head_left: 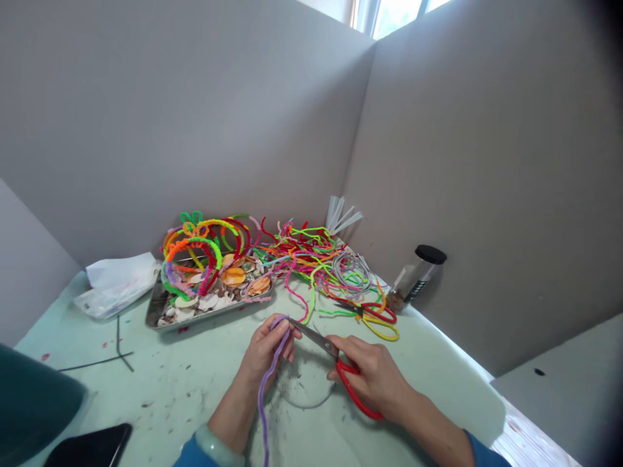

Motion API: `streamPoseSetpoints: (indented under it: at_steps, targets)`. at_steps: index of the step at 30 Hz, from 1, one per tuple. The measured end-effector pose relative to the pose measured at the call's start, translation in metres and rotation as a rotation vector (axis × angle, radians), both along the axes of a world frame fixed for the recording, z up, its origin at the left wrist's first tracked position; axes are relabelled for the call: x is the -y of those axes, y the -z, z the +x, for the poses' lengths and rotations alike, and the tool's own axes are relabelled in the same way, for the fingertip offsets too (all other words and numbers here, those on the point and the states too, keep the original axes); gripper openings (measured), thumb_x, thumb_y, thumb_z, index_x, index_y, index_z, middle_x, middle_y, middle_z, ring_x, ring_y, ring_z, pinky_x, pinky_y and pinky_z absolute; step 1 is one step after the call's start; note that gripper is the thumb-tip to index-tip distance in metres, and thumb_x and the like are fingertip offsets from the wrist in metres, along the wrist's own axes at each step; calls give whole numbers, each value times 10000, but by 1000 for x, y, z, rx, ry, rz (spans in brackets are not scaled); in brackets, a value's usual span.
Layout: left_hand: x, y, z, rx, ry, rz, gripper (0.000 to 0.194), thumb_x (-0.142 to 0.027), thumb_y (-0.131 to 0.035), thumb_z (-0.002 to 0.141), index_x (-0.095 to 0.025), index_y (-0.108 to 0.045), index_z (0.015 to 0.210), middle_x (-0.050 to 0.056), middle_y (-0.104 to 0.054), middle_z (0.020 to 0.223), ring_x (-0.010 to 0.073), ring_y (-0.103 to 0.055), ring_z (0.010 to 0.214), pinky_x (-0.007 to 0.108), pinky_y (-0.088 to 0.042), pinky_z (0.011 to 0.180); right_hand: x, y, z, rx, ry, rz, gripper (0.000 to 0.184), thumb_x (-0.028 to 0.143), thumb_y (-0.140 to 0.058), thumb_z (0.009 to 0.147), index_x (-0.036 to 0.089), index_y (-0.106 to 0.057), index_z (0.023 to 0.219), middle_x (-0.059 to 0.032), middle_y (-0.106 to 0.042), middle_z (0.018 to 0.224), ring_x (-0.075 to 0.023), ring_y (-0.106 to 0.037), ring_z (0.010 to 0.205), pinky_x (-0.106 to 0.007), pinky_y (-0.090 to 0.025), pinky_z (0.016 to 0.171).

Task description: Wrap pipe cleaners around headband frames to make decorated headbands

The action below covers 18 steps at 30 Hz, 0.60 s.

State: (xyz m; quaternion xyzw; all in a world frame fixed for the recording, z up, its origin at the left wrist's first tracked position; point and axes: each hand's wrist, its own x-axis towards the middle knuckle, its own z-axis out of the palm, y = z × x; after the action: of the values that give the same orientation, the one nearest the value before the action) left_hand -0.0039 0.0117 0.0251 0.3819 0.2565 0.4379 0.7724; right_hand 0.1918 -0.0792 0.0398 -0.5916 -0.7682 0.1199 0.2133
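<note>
Between the thumb and fingers of my left hand [268, 345] is a purple pipe cleaner [267, 383], its long end trailing down toward me. My right hand [367, 370] grips red-handled scissors [318, 338], with the blade tips at the pipe cleaner beside my left fingertips. Whether the blades are cutting into it I cannot tell. Below both hands, a thin grey wire loop [306, 407] shows partly, the rest hidden behind them.
A metal tray [209, 318] with shells and colourful pipe-cleaner hoops [214, 259] stands at back left. Loose pipe cleaners [306, 256], a wire coil [351, 272] and more scissors [372, 314] lie behind my hands. A jar [418, 275] leans right; a phone [90, 447] lies front left.
</note>
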Motion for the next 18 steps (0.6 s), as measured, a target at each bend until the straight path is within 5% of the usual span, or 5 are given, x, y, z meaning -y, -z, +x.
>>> streamPoseSetpoints:
  at_steps: [12,18]
  targets:
    - [2,-4,0,3,29,49,188,-318,-621,770,-144,-558,741,4,-615,683,42,-389,406,202,-388,422,-1,1,-1,-45,-22,-24,356,470,-527,840,229,-578,1097,-27,-625,804,-147,-584,732,-215,-406,643]
    - [-1,3,-2,33,-3,52,165,-295,-602,787,-134,-573,760,8,-606,704,40,-387,423,200,-391,428,-6,-2,2,23,113,-23,372,466,-484,855,241,-569,1138,-54,-647,908,-186,-607,827,-251,-422,694]
